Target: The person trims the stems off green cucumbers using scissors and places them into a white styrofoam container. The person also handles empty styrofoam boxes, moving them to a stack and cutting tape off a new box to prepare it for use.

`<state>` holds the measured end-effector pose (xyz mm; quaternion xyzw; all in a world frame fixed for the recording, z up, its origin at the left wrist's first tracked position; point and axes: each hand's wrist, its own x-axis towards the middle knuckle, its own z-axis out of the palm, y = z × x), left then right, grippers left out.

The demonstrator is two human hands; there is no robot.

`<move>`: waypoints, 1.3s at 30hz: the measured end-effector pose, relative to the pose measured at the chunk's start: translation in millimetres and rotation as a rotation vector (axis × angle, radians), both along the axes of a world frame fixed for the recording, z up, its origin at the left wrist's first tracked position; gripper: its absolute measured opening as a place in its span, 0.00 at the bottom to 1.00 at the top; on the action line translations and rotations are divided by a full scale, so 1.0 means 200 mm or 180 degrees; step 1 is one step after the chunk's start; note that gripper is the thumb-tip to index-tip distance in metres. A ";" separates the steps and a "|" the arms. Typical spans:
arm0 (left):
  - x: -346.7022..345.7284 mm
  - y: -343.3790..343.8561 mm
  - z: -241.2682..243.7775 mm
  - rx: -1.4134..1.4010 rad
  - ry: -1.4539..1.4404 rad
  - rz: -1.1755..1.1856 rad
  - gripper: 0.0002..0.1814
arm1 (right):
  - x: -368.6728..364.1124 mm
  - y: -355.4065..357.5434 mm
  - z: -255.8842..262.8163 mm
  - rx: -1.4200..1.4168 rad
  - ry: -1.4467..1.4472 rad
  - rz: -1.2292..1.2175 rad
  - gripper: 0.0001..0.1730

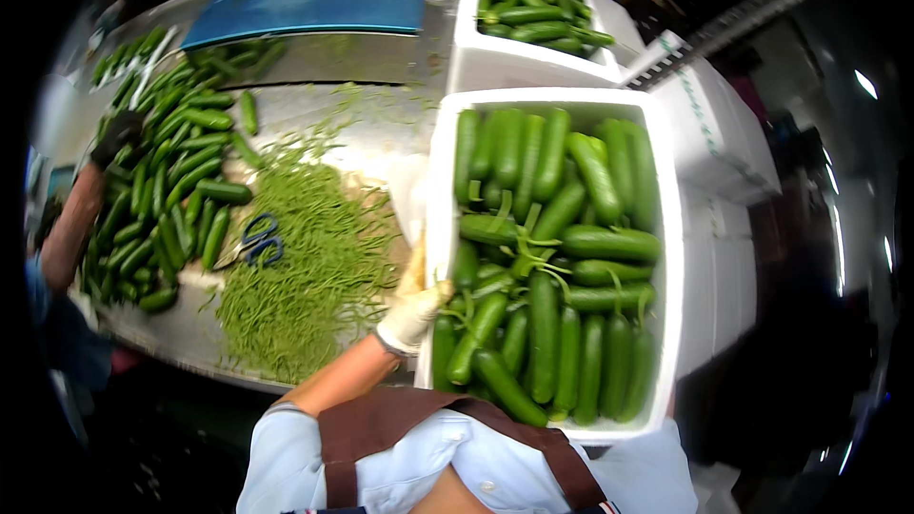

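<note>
My left hand (414, 310), in a pale work glove, grips the left wall of a white foam box (660, 250) held against my front. Inside the box lie many cucumbers (543, 328), several with long stems meeting near the middle. My right hand is hidden behind the box; only a sliver of forearm shows at its lower right. Left of the box, a heap of cut green stems (300, 278) covers part of the metal table (171, 332). Scissors (260, 239) with blue handles rest at the heap's left edge, beside a pile of loose cucumbers (171, 178).
At the far left, another person's dark-gloved hand (118, 135) reaches into the loose cucumbers. A blue panel (314, 3) stands at the table's back. A second foam box (468, 7) of cucumbers is behind mine. White foam boxes (714, 264) are stacked at the right.
</note>
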<state>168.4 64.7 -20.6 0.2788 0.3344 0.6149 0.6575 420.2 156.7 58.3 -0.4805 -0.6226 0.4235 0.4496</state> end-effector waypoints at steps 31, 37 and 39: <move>-0.34 0.15 -0.14 -0.0698 -0.0389 0.0072 0.33 | 0.43 0.02 0.28 -0.1305 0.0812 -0.1112 0.16; -0.58 0.26 -0.18 0.0410 0.1530 0.0571 0.29 | 0.56 0.05 0.21 -0.1263 0.0699 -0.1006 0.19; -0.64 0.30 -0.19 0.0463 0.1927 0.0428 0.26 | 0.55 0.04 0.21 -0.1262 0.0645 -0.1035 0.19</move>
